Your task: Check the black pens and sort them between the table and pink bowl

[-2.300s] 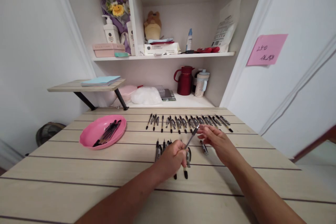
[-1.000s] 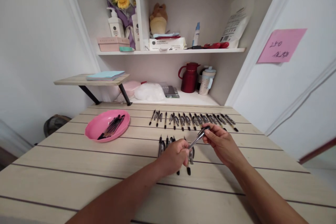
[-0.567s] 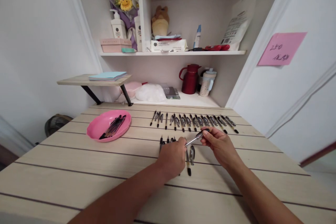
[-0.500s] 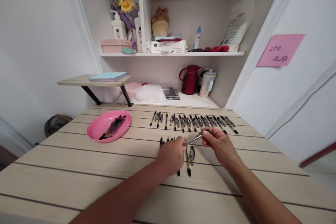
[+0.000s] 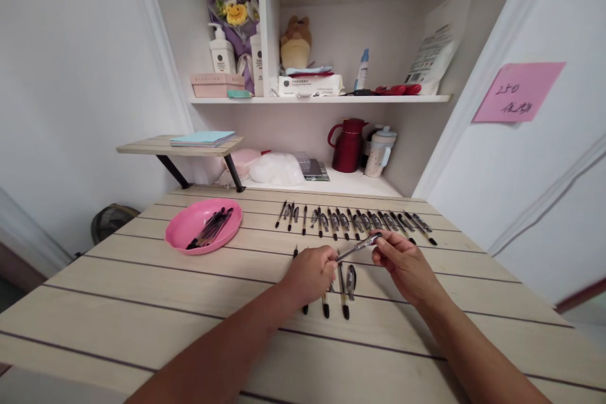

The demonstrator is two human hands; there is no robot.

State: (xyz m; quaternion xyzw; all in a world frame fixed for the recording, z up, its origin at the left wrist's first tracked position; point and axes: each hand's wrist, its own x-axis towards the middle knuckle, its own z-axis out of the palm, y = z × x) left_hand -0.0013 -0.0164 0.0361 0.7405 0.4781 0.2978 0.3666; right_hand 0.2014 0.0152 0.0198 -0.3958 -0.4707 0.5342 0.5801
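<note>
Both my hands hold one black pen (image 5: 358,246) just above the wooden table (image 5: 142,303). My left hand (image 5: 310,274) is closed on its lower end and my right hand (image 5: 402,265) pinches its upper end. Under my hands lies a short row of pens (image 5: 343,287) with loose caps beside them. Farther back a long row of pens and caps (image 5: 355,222) runs across the table. A pink dish (image 5: 189,237) at the left holds several more pens.
Behind the table is a recess with a red jug (image 5: 349,145), a pale cup (image 5: 379,151) and a white bag (image 5: 277,169). A small raised shelf (image 5: 180,146) with a blue book stands at the back left. A pink note (image 5: 518,101) hangs on the right wall.
My right hand closed on the upper end of the pen that my left hand held up. The pen has tipped flatter and lower. The view has drifted a little to the left.
</note>
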